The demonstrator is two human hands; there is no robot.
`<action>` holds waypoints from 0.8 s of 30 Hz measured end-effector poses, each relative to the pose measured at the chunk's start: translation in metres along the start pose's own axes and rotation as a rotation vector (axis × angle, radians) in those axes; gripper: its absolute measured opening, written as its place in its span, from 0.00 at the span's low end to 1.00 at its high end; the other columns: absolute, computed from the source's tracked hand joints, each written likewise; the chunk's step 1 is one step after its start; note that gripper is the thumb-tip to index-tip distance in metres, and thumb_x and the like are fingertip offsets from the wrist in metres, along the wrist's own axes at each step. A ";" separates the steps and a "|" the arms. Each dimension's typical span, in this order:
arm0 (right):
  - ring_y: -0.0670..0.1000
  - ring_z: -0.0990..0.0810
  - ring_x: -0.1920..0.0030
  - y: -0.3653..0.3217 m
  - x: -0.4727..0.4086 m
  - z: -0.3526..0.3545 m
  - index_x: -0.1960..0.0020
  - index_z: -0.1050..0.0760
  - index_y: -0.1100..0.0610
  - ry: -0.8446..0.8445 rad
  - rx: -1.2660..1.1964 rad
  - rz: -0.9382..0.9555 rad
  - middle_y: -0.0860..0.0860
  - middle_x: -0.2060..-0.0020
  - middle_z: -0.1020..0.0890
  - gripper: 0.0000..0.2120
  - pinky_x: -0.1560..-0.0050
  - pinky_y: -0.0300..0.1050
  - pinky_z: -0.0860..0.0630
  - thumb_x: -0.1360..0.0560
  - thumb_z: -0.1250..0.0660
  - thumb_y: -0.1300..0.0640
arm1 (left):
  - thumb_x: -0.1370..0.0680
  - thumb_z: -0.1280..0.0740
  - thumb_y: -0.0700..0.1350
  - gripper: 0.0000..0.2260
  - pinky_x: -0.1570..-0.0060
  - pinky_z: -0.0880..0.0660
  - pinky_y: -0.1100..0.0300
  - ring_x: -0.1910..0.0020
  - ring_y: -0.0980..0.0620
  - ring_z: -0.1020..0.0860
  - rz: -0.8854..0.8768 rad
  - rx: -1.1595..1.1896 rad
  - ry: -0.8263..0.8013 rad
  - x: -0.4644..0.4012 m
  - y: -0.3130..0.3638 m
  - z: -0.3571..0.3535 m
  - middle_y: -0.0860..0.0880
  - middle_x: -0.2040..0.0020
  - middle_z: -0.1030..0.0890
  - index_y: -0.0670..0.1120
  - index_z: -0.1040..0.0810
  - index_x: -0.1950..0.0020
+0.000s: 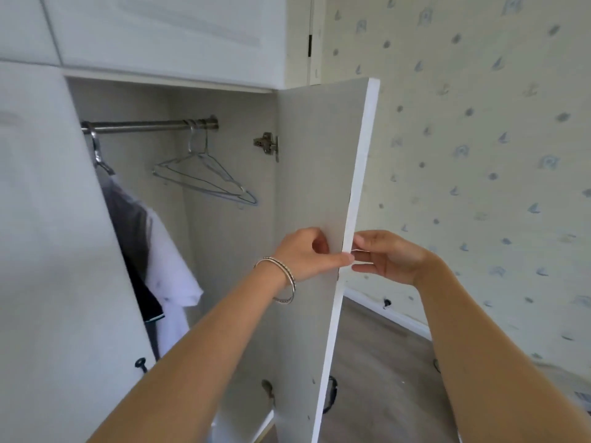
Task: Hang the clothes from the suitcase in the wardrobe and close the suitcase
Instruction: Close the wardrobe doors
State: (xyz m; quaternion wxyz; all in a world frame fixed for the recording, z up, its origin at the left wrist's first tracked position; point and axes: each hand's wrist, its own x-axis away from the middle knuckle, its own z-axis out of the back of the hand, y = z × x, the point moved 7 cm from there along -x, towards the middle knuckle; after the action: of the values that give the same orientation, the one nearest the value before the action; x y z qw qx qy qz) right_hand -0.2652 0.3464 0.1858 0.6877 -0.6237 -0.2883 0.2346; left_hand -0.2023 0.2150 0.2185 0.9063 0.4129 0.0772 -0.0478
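Note:
The wardrobe stands open, its right door (319, 171) swung out towards me. My left hand (303, 254) holds the door's free edge from the inner side, thumb along the edge. From the outer side my right hand (387, 257) pinches the same edge with its fingertips. Inside, a metal rod (144, 125) carries empty wire hangers (204, 177) on the right. At the left hang a white garment (172, 270) and a dark garment (134, 231). The suitcase is out of view.
The wardrobe's left door (48, 251), with a dark knob (140, 363), covers the left side. A patterned wall (479, 155) rises to the right. Wooden floor (383, 362) lies behind the open door. Upper cabinet doors (166, 33) are closed overhead.

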 end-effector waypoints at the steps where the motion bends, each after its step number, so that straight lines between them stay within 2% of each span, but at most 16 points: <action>1: 0.44 0.16 0.52 -0.003 -0.009 -0.017 0.47 0.21 0.57 -0.038 0.035 -0.006 0.48 0.54 0.16 0.37 0.56 0.37 0.21 0.50 0.19 0.40 | 0.33 0.27 0.56 0.16 0.59 0.25 0.57 0.64 0.51 0.24 0.013 -0.013 -0.002 0.009 -0.007 0.012 0.50 0.64 0.22 0.47 0.28 0.63; 3: 0.45 0.17 0.52 -0.009 -0.029 -0.054 0.46 0.24 0.58 -0.109 0.083 -0.021 0.49 0.54 0.17 0.39 0.53 0.39 0.20 0.50 0.19 0.40 | 0.33 0.27 0.55 0.16 0.53 0.22 0.52 0.60 0.48 0.21 0.040 -0.029 0.021 0.027 -0.022 0.040 0.48 0.59 0.19 0.45 0.26 0.59; 4: 0.46 0.17 0.52 -0.013 -0.038 -0.069 0.46 0.25 0.58 -0.118 0.100 -0.026 0.50 0.53 0.17 0.36 0.51 0.41 0.20 0.47 0.20 0.41 | 0.34 0.27 0.56 0.17 0.53 0.22 0.52 0.58 0.48 0.20 0.050 -0.049 0.041 0.035 -0.029 0.054 0.47 0.57 0.18 0.45 0.24 0.56; 7: 0.47 0.19 0.53 -0.021 -0.064 -0.119 0.52 0.25 0.55 -0.126 0.179 -0.016 0.50 0.54 0.19 0.17 0.45 0.45 0.23 0.36 0.29 0.46 | 0.33 0.28 0.56 0.18 0.53 0.20 0.52 0.57 0.49 0.19 0.101 -0.101 0.139 0.057 -0.057 0.097 0.48 0.55 0.18 0.45 0.23 0.52; 9: 0.48 0.20 0.52 -0.024 -0.080 -0.146 0.53 0.25 0.53 -0.095 0.258 -0.010 0.49 0.54 0.19 0.14 0.46 0.45 0.23 0.33 0.31 0.45 | 0.32 0.29 0.56 0.17 0.53 0.19 0.51 0.58 0.48 0.19 0.153 -0.094 0.203 0.069 -0.074 0.119 0.47 0.55 0.18 0.45 0.23 0.53; 11: 0.49 0.20 0.50 -0.027 -0.094 -0.159 0.51 0.24 0.53 -0.038 0.322 0.007 0.50 0.52 0.19 0.16 0.50 0.43 0.23 0.32 0.32 0.43 | 0.32 0.29 0.57 0.14 0.61 0.21 0.57 0.62 0.50 0.20 0.195 -0.100 0.274 0.077 -0.087 0.136 0.48 0.61 0.20 0.47 0.26 0.60; 12: 0.49 0.19 0.50 -0.030 -0.105 -0.171 0.50 0.24 0.53 -0.025 0.352 0.019 0.50 0.51 0.19 0.19 0.53 0.41 0.22 0.34 0.31 0.40 | 0.32 0.28 0.57 0.15 0.66 0.25 0.62 0.64 0.52 0.22 0.227 -0.116 0.330 0.083 -0.096 0.150 0.49 0.64 0.21 0.49 0.29 0.63; 14: 0.49 0.18 0.52 -0.035 -0.119 -0.180 0.52 0.23 0.52 0.008 0.397 0.038 0.50 0.52 0.18 0.20 0.57 0.39 0.23 0.35 0.31 0.38 | 0.32 0.28 0.58 0.17 0.68 0.31 0.65 0.66 0.54 0.24 0.281 -0.139 0.397 0.089 -0.109 0.166 0.49 0.67 0.23 0.50 0.32 0.66; 17: 0.46 0.18 0.55 -0.044 -0.136 -0.194 0.54 0.23 0.54 0.017 0.433 0.054 0.48 0.56 0.17 0.18 0.59 0.38 0.23 0.32 0.31 0.39 | 0.30 0.30 0.57 0.17 0.64 0.27 0.62 0.69 0.52 0.24 0.346 -0.142 0.421 0.094 -0.122 0.180 0.47 0.70 0.23 0.48 0.32 0.68; 20: 0.44 0.18 0.59 -0.049 -0.151 -0.212 0.55 0.23 0.54 0.029 0.415 0.077 0.48 0.59 0.17 0.19 0.62 0.37 0.24 0.33 0.30 0.38 | 0.27 0.33 0.55 0.19 0.60 0.23 0.58 0.74 0.50 0.23 0.394 -0.173 0.483 0.098 -0.133 0.194 0.41 0.67 0.18 0.46 0.31 0.72; 24: 0.44 0.18 0.60 -0.049 -0.173 -0.235 0.58 0.24 0.54 0.071 0.345 0.112 0.49 0.60 0.18 0.19 0.60 0.39 0.23 0.33 0.29 0.38 | 0.22 0.39 0.50 0.17 0.70 0.24 0.61 0.78 0.48 0.23 0.469 -0.083 0.537 0.095 -0.154 0.200 0.44 0.71 0.20 0.42 0.28 0.68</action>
State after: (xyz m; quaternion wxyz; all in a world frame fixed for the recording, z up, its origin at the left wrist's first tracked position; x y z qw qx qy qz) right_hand -0.2305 0.0532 0.2034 0.7800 -0.5195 -0.1844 0.2963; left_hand -0.1119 -0.0394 0.2167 0.8561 0.3798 0.2174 0.2749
